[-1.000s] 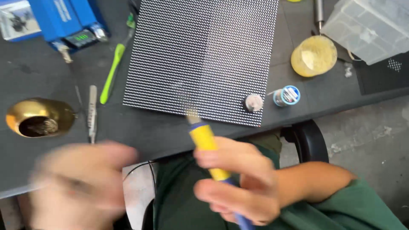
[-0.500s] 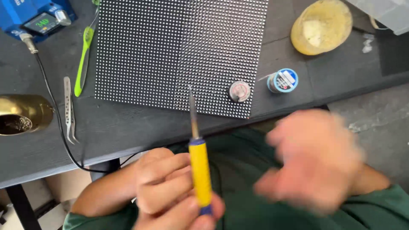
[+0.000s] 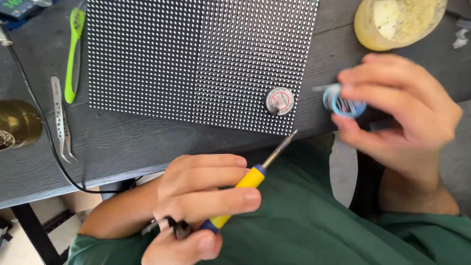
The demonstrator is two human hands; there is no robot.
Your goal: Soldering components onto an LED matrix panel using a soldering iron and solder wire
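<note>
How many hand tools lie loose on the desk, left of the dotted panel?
2: green tweezers by the panel's upper-left edge; metal tweezers farther left, near the black cable. Others may sit out of frame.

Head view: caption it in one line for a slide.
Left hand holds a yellow soldering iron; right hand grips a small blue spool beside the dotted panel.

one LED panel, two tweezers, one soldering iron
</note>
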